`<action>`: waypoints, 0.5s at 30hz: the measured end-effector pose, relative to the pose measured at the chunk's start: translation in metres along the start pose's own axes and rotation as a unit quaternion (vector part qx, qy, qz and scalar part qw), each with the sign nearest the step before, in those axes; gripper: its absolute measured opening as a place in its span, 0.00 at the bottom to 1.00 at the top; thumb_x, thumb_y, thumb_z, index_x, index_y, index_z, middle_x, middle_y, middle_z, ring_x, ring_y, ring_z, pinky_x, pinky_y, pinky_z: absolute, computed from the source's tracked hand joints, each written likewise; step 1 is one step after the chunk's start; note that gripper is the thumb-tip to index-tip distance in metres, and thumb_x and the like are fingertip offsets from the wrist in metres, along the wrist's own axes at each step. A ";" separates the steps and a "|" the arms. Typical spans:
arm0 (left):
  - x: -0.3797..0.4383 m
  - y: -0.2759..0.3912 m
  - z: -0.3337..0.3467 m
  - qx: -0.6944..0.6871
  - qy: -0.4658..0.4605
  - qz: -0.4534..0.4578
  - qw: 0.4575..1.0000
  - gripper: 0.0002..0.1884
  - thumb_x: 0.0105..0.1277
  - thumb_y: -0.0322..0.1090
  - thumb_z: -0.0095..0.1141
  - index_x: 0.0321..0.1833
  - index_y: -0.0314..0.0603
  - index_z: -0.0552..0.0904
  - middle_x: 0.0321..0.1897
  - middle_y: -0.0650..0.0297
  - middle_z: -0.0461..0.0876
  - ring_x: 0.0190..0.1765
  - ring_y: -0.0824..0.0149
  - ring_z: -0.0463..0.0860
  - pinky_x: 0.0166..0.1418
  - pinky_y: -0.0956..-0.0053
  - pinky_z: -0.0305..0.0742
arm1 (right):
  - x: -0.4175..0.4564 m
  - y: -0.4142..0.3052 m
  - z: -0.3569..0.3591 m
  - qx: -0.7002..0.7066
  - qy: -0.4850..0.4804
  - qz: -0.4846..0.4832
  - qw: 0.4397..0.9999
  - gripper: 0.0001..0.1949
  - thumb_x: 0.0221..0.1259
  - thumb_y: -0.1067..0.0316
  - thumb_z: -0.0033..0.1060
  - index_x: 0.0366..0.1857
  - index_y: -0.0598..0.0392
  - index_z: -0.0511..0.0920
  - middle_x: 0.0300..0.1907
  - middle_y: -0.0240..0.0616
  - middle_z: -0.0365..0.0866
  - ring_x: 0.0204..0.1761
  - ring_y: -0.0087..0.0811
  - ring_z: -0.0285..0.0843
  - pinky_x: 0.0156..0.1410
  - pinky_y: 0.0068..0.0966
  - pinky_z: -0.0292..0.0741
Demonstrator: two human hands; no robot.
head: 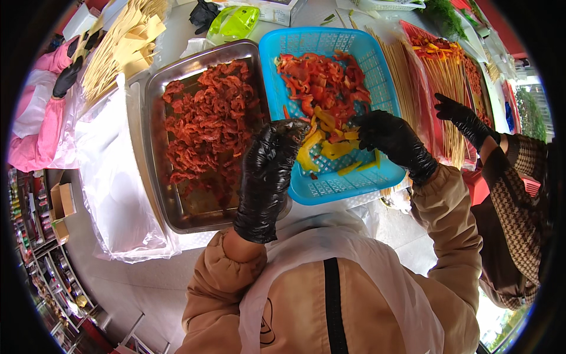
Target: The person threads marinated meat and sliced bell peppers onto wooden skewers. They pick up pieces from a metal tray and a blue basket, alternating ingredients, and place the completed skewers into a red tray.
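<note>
In a black glove, my left hand is curled over the rim between the steel tray and the blue basket. Its fingertips meet beside yellow pepper strips; whether they pinch something is unclear. My right hand, gloved alike, hangs over the basket's right side with bent fingertips close to the same strips. What it may hold is hidden. The blue plastic basket also holds cut red peppers towards its far end. Left of it, the steel tray carries a heap of reddish marinated meat strips.
Bamboo skewers lie right of the basket. Filled skewers rest in a red tray, near a co-worker's gloved hand. Another gloved hand works at left by bundled sticks. A green bag sits behind.
</note>
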State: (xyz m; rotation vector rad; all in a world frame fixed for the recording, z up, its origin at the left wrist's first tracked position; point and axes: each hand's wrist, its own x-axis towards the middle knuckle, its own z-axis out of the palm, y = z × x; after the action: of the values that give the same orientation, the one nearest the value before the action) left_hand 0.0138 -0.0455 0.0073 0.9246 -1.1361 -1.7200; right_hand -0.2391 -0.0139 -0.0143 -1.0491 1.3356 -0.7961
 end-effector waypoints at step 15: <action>0.000 -0.021 0.009 0.314 -0.071 0.190 0.928 0.13 0.53 0.22 0.57 0.43 0.35 0.77 0.32 0.53 0.77 0.36 0.55 0.77 0.38 0.68 0.72 | -0.001 -0.027 0.023 0.152 -0.060 -0.117 0.980 0.13 0.57 0.75 0.53 0.46 0.59 0.71 0.42 0.37 0.76 0.40 0.25 0.75 0.46 0.23 0.74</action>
State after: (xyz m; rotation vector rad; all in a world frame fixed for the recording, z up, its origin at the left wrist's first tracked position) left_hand 0.0003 -0.0376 -0.0096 0.8740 -1.8863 -1.1265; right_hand -0.2134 -0.0195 0.0100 -1.0008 0.9625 -1.0591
